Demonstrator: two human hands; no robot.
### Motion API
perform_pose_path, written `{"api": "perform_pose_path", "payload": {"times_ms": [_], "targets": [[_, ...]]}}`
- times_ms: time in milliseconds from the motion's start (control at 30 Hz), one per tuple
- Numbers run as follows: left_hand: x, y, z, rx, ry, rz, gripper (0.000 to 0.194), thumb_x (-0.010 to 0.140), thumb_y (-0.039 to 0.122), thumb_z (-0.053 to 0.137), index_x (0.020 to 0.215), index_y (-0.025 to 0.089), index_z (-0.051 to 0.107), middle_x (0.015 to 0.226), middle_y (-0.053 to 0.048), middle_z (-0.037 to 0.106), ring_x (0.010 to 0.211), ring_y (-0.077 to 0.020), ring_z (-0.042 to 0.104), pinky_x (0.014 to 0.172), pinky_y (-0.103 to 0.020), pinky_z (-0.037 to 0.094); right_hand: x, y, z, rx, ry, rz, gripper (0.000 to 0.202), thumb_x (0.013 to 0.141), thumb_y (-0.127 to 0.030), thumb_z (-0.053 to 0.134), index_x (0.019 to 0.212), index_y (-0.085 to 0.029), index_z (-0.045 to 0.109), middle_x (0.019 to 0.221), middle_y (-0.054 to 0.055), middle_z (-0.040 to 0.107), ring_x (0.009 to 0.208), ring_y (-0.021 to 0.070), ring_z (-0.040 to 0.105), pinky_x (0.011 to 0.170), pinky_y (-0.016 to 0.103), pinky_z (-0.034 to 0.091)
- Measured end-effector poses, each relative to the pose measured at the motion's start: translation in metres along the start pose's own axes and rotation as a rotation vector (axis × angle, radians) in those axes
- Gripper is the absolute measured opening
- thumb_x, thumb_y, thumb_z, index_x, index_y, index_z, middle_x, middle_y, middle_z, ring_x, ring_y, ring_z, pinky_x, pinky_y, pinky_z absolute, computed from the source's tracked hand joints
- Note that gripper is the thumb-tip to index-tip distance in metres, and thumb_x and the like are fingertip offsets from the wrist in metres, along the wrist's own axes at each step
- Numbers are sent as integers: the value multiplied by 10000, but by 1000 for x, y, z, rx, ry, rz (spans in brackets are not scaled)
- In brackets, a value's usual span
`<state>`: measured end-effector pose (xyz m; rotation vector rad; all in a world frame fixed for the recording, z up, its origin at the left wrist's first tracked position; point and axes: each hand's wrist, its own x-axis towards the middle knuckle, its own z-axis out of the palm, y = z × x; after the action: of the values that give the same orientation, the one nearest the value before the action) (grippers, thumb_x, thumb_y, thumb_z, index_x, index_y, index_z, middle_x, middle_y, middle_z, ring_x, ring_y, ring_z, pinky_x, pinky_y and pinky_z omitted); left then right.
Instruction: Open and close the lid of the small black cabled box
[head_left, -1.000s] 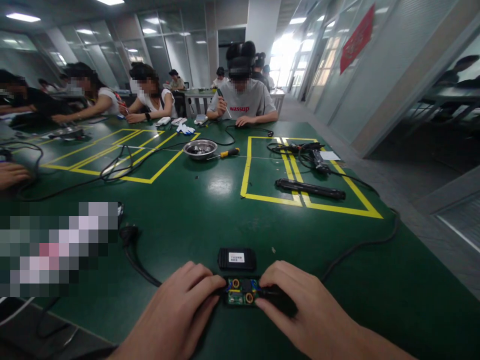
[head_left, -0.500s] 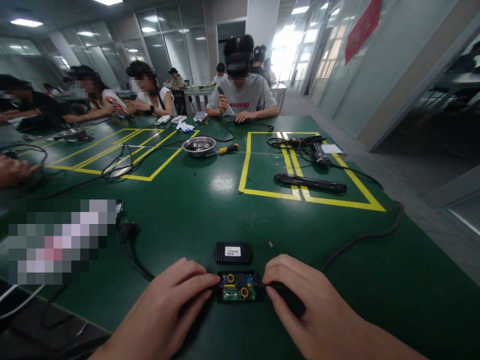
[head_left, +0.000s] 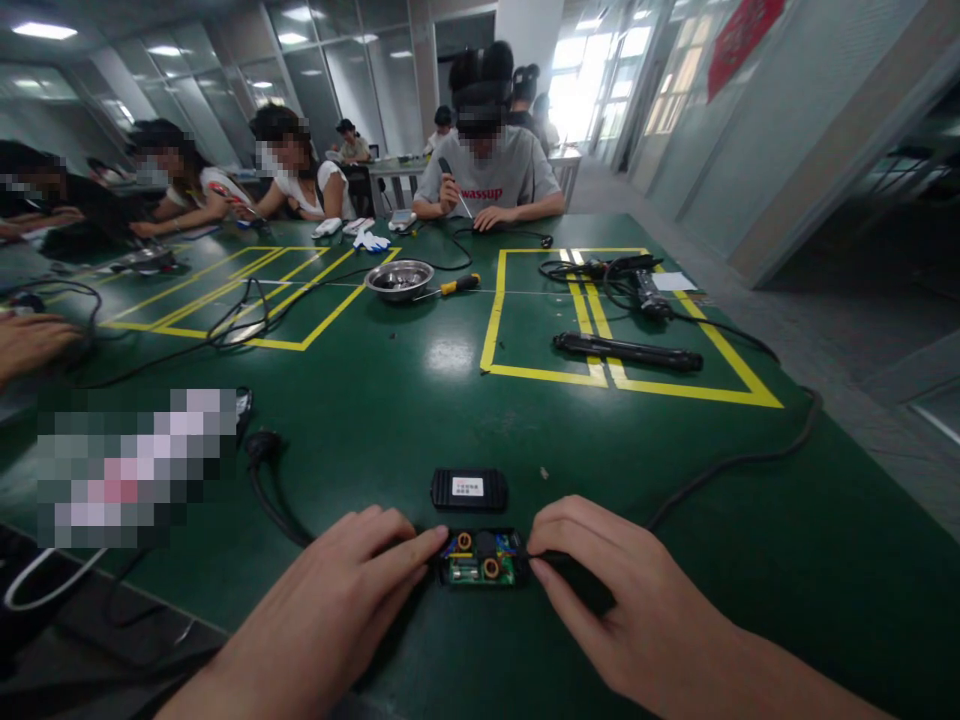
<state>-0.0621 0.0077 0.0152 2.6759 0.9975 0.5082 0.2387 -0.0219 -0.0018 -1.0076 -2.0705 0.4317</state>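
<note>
The open circuit box (head_left: 480,578) lies board-up on the green table (head_left: 390,420). At its right end, the right hand (head_left: 637,590) pinches a black cable (head_left: 556,557), apparently keeping it aligned. The left hand (head_left: 337,590) touches its left end, likely steadying it; whether it grips is unclear. Just beyond the box, the cover (head_left: 441,490) lies label-up, leaving the board exposed.

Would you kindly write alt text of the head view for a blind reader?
A left hand touches one end of an open black case holding a circuit board; a right hand pinches the cable at the other. A labelled cover lies beyond on a green table.
</note>
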Motion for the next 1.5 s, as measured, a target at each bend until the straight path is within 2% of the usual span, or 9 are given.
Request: {"api": "perform_pose_path", "payload": {"times_ms": [133,400,700,767,867,1000,1133,1233,1500], "targets": [[4,2,1,-3,1,-39,290,1194,266,583,1405,280,781,1075,-47,784,928,-224,759,811,-332,634,0,0,-2,15,-14,9,192,1019,-62,608,1085,-232,670,986,42,802,871,196,780,785,304,664],[6,3,-2,-136,41,-28,238,1214,230,533,1201,236,771,1073,-54,795,956,-213,748,825,-312,597,3,1,-8,59,-62,36,222,1028,-52,586,1046,-247,691,978,54,806,862,214,794,767,316,673],[23,10,-14,9,11,6,208,1129,180,636,1014,228,801,1203,-80,794,1003,-267,721,848,-404,590,-2,10,-5,0,-126,39,202,1035,-48,620,1047,-245,663,991,37,807,878,216,782,787,346,627],[35,12,-10,-46,69,-2,223,1137,172,615,1083,219,825,1302,-103,787,1122,-287,729,951,-450,614,-3,10,-4,-18,-123,30,201,1041,-47,609,1058,-241,655,993,43,805,881,221,773,798,363,621],[52,7,3,-74,75,-50,321,1128,133,634,1361,254,818,1451,-108,773,1290,-315,715,1072,-518,623,-3,8,-4,-56,-118,11,203,1051,-43,585,1052,-236,649,991,56,802,893,236,757,814,400,607],[63,-5,14,-56,-18,-174,330,1069,128,748,1344,282,844,1371,-86,813,1243,-321,749,1074,-546,642,-1,6,-7,-51,-131,24,214,1036,-36,569,1082,-226,655,1010,68,804,909,248,753,822,427,596],[49,-4,5,-136,44,-106,343,1101,134,699,1391,279,814,1334,-91,798,1190,-275,751,1058,-460,657,-1,6,-8,-41,-122,44,220,1017,-28,598,1083,-228,660,1003,69,810,902,247,753,824,427,586],[34,5,-4,-249,-10,-4,443,1140,168,654,1535,351,732,1388,-81,772,1220,-248,744,1047,-383,663,-1,6,-7,-49,-106,63,230,991,-23,621,1076,-234,653,984,61,804,879,247,747,811,423,576],[29,11,1,-179,-98,62,526,1133,152,691,1597,399,676,1417,-69,761,1243,-280,707,1037,-440,656,-2,8,-5,-51,-114,88,220,988,-37,620,1068,-240,645,975,50,782,877,247,727,805,408,570]]}}
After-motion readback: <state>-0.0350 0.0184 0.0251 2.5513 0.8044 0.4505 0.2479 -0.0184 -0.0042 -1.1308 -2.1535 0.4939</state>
